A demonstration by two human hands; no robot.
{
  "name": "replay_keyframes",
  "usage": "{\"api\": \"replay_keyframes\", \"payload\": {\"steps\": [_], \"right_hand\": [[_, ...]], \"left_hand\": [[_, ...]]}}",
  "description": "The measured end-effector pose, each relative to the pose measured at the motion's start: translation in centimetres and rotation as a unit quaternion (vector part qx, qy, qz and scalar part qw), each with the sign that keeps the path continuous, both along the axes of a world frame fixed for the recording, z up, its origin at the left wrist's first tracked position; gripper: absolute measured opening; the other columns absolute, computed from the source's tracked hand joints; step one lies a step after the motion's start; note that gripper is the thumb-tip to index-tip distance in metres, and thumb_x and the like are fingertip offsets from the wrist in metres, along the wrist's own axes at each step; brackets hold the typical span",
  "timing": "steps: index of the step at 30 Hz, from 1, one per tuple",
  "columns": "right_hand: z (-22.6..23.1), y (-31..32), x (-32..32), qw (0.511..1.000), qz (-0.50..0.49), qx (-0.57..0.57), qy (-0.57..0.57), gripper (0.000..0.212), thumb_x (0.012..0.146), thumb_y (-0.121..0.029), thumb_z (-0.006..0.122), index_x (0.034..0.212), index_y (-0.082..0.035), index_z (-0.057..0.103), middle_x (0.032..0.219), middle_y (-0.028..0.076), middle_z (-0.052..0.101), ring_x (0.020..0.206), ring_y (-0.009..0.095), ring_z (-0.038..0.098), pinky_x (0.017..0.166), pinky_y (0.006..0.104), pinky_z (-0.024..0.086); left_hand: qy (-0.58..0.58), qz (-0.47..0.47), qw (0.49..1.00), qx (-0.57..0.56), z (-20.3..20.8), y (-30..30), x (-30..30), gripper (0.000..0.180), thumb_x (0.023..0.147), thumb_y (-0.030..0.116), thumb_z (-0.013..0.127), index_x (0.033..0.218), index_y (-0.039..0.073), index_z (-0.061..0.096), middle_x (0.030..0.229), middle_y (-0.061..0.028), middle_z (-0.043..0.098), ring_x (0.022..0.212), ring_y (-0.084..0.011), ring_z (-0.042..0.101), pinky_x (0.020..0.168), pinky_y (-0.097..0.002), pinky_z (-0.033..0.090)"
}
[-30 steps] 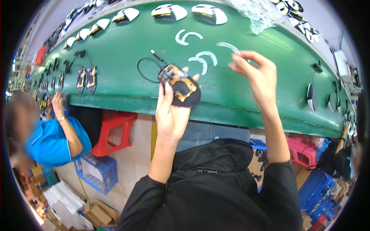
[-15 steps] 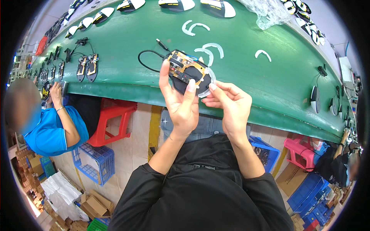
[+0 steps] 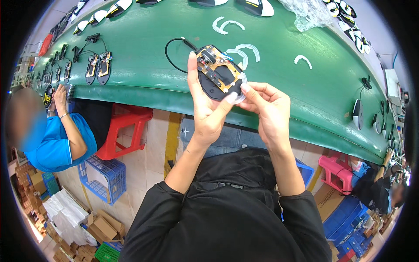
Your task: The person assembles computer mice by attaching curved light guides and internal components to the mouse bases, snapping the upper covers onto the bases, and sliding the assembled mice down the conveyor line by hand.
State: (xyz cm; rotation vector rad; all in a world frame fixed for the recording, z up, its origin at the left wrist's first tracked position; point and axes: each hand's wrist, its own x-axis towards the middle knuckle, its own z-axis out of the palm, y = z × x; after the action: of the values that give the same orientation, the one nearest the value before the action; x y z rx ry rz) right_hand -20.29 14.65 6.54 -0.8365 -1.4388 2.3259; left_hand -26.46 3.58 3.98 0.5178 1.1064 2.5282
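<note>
An open computer mouse base, black with a tan circuit board and a scroll wheel, rests in my left hand. My left fingers support it from below and at the side, with the thumb at its near rim. Along its right end runs a clear curved plastic strip. My right hand pinches the strip near the rim, thumb and fingertips together. A black cable loops out from the base's far left end. Several loose pale curved strips lie on the green bench just beyond.
Mouse top shells line the bench's far side, beside a crumpled clear bag. More mouse bases lie at left, and an assembled mouse at right. A co-worker in blue sits left, near a red stool.
My left thumb has shifted from the circuit board to the near rim, close to my right fingertips. The mouse base has turned slightly in my hands.
</note>
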Motion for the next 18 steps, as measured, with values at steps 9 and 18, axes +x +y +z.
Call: {"api": "replay_keyframes", "payload": {"steps": [9, 18], "right_hand": [[0.1, 1.4, -0.4, 0.996, 0.063, 0.04, -0.044, 0.015, 0.083, -0.003, 0.074, 0.093, 0.007, 0.07, 0.082, 0.011, 0.071, 0.069, 0.012, 0.067, 0.064, 0.0219, 0.056], [-0.6, 1.8, 0.1, 0.995, 0.074, 0.037, -0.06, 0.016, 0.081, -0.008, 0.078, 0.085, 0.003, 0.067, 0.075, 0.009, 0.068, 0.06, 0.011, 0.064, 0.055, 0.0207, 0.05]], "left_hand": [[0.02, -0.023, 0.999, -0.037, -0.4, -0.8, -0.4, 0.095, 0.083, -0.015, 0.055, 0.154, 0.011, -0.001, 0.146, -0.0139, 0.032, 0.126, -0.0238, 0.047, 0.105, -0.0376, 0.042], [0.008, -0.101, 0.992, -0.077, 0.5, -1.4, -1.9, 0.105, 0.079, -0.009, 0.065, 0.155, 0.011, -0.006, 0.148, -0.0154, 0.032, 0.128, -0.0246, 0.046, 0.107, -0.038, 0.04]]}}
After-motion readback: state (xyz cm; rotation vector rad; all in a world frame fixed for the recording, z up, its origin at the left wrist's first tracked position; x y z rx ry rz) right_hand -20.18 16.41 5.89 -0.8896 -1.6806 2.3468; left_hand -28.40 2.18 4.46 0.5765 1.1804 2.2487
